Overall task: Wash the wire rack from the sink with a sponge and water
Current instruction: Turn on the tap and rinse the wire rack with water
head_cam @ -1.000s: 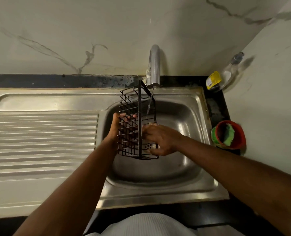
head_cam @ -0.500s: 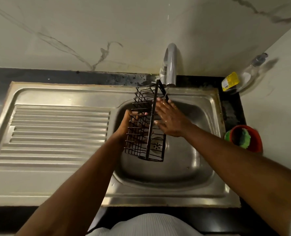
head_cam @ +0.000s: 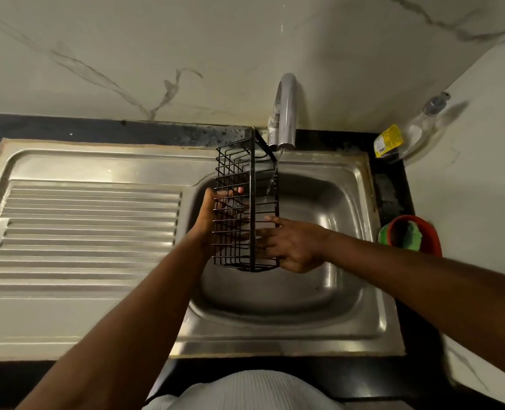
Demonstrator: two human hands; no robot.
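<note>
Both hands hold the black wire rack (head_cam: 245, 202) upright over the sink (head_cam: 319, 291), under the tap (head_cam: 285, 113) with running water. The left hand (head_cam: 213, 220) grips its left side with curled fingers. The right hand (head_cam: 292, 247) presses its lower right side, fingers spread flat.

No text can be read anywhere. The only label is a yellow one on the clear bottle (head_cam: 414, 134) leaning in the corner at about two o'clock from the tap (head_cam: 285, 110); its print is too small to make out.
</note>
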